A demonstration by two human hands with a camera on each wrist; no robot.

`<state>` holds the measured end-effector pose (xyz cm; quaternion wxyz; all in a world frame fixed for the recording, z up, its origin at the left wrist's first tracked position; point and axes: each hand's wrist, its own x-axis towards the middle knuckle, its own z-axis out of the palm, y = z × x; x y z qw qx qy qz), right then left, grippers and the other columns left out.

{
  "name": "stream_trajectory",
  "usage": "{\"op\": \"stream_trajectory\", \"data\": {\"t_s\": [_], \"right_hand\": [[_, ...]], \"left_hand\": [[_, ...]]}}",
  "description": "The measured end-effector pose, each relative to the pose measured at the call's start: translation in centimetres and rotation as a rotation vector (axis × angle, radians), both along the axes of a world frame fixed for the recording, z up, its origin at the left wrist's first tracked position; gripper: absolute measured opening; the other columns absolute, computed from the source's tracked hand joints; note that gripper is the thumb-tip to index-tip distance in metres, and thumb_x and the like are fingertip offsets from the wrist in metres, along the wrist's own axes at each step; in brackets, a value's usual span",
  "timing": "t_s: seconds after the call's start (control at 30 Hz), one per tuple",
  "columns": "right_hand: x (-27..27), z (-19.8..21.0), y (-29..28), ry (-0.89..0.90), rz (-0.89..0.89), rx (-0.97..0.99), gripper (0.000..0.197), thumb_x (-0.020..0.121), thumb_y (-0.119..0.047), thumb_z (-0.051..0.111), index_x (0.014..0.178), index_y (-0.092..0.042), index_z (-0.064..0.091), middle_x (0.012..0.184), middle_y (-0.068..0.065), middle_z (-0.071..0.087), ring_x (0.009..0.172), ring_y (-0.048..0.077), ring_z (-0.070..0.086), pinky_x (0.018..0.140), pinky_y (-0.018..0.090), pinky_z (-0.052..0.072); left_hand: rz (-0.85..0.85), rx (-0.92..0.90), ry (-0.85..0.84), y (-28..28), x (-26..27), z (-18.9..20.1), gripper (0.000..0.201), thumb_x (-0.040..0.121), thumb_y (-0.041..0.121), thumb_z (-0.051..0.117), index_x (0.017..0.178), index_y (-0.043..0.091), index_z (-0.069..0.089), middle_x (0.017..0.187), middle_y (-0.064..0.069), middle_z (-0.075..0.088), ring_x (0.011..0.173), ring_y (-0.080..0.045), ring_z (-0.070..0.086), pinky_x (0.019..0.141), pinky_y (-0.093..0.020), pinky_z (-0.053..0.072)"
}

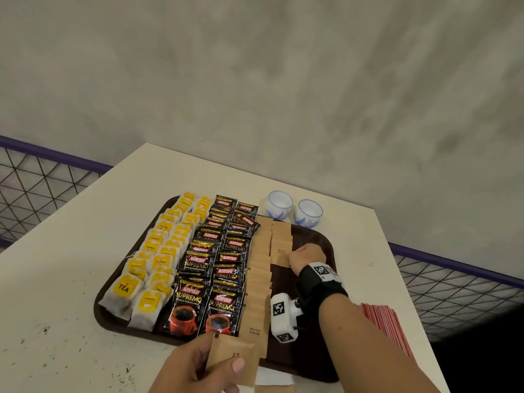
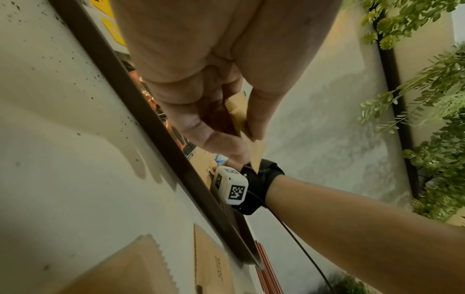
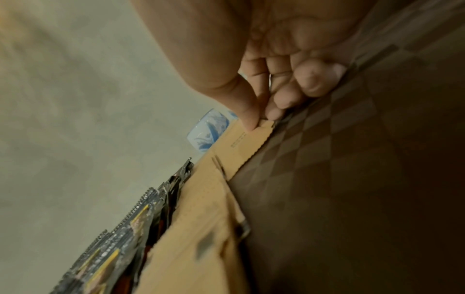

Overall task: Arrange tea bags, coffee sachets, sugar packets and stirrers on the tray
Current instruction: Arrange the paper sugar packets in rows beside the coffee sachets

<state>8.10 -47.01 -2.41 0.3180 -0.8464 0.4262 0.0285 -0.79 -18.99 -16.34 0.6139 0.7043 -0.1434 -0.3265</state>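
sugar packets (image 1: 259, 279) are what i am working on now. i see them from my screen, far away.

the biggest thing is the white table (image 1: 56, 279). on it sits the brown tray (image 1: 314, 239). the tray holds two rows of yellow tea bags (image 1: 158, 256) on the left side. next to them are two rows of black coffee sachets (image 1: 218, 265). next to those is one long row of the brown sugar packets, each one lying partly over the next. a second, shorter row (image 1: 281, 245) runs beside it at the far end.

behind the tray stand two small white and blue cups (image 1: 295, 209), just beside the far edge. red stirrers (image 1: 382, 321) lie on the table to the right of the tray.

my right hand (image 1: 306, 258) is over the tray at the short row. its thumb and fingers (image 3: 247, 111) pinch the edge of one packet (image 3: 247, 141) that lies flat on the tray.

my left hand (image 1: 198, 367) is at the near edge of the tray. its thumb and fingers squeeze a small stack of sugar packets (image 1: 232, 355). the stack is off the tray floor, by the near end of the long row.

more brown packets (image 2: 211, 264) lie on the table near the tray edge.
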Motion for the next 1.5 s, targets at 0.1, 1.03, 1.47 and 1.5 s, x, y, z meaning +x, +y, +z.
{"op": "stream_trajectory", "data": {"t_s": [0.1, 1.03, 1.47, 1.5], "right_hand": [[-0.2, 0.2, -0.1, -0.004, -0.005, 0.0, 0.021, 0.087, -0.018, 0.063, 0.101, -0.002, 0.065, 0.105, 0.013, 0.067, 0.074, 0.021, 0.052, 0.054, 0.023, 0.038], [-4.5, 0.0, -2.6, -0.265, -0.065, 0.403, 0.014, 0.086, -0.004, 0.063, 0.085, -0.019, 0.062, 0.103, 0.016, 0.07, 0.073, 0.022, 0.061, 0.054, 0.026, 0.045], [-3.4, 0.1, -1.9, -0.292, -0.14, 0.413, 0.024, 0.082, 0.009, 0.06, 0.079, -0.014, 0.054, 0.106, 0.024, 0.066, 0.061, 0.019, 0.051, 0.051, 0.026, 0.041], [-3.4, 0.1, -1.7, -0.295, -0.167, 0.436, 0.026, 0.08, 0.014, 0.058, 0.076, -0.011, 0.052, 0.104, 0.025, 0.065, 0.066, 0.024, 0.056, 0.057, 0.028, 0.048]], "left_hand": [[-0.019, -0.042, 0.018, -1.9, -2.0, 17.1, 0.008, 0.083, 0.015, 0.069, 0.091, 0.016, 0.068, 0.071, -0.01, 0.074, 0.057, -0.014, 0.067, 0.054, -0.02, 0.053], [-0.479, 0.658, -0.576, -1.4, -4.8, 13.9, 0.038, 0.085, 0.026, 0.062, 0.118, 0.033, 0.044, 0.102, 0.018, 0.038, 0.097, -0.004, 0.042, 0.09, -0.017, 0.041], [-0.58, 0.582, -0.67, -1.5, -4.3, 13.3, 0.007, 0.09, 0.024, 0.052, 0.085, 0.029, 0.051, 0.074, 0.018, 0.031, 0.068, 0.008, 0.031, 0.063, -0.003, 0.027], [-0.558, 0.569, -0.67, -1.4, -4.2, 13.2, 0.015, 0.089, 0.024, 0.052, 0.076, 0.031, 0.048, 0.074, 0.018, 0.033, 0.068, 0.009, 0.032, 0.063, -0.003, 0.028]]}}
